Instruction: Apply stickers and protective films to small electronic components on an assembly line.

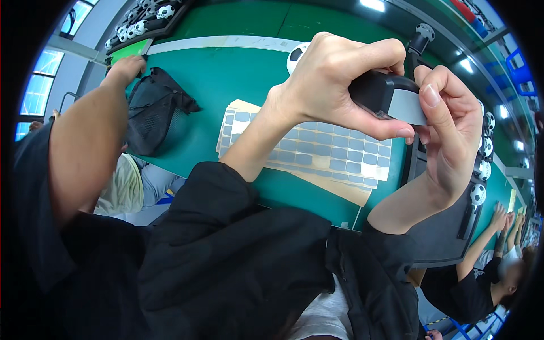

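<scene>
My left hand (331,76) is closed round a black plastic handle-like piece (371,90), held up above the table. A grey sticker (406,106) lies across the end of that piece. With thumb and fingers, my right hand (453,116) pinches the sticker's edge against the black end. A black-and-white football-patterned ball (296,56) shows behind my left hand; whether it joins the black piece is hidden. Below my hands, sheets of grey stickers (323,156) on pale backing lie stacked on the green table (218,73).
On the right, a black tray (439,235) holds several ball-topped black pieces (477,194). Another stands upright (424,34) at the back. At left, a co-worker's hand (127,68) is beside a black mesh bag (158,110). A loaded tray (170,22) lies far left; another person (467,289) sits right.
</scene>
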A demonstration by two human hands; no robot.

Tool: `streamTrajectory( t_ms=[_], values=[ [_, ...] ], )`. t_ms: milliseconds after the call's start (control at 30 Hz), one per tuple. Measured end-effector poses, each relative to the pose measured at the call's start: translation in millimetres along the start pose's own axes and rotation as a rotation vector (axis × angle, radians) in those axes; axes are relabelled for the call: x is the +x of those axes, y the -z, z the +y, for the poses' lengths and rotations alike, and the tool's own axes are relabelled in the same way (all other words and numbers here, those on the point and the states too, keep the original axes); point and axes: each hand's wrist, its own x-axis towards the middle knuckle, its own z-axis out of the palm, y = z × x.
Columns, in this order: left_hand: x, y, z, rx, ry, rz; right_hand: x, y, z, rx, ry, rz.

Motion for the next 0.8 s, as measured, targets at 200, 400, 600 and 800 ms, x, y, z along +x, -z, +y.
streamTrajectory(
  t_ms=[200, 400, 600, 800],
  values=[
    [0.7, -0.6, 0.7, -0.009, -0.014, 0.023, -2.0, -0.7, -0.9, -0.165, 0.012, -0.026],
    [0.8, -0.5, -0.6, -0.018, -0.023, 0.022, -1.7, -0.7, 1.6, -0.175, 0.046, -0.016],
    [-0.3, 0.0, -1.9, 0.007, -0.039, 0.02, -1.4, -2.3, 2.5, -0.178, 0.087, -0.007],
    [0.9, 0.3, -0.2, 0.035, -0.053, 0.028, -0.1, -9.6, 0.1, -0.235, 0.127, 0.047]
  ],
)
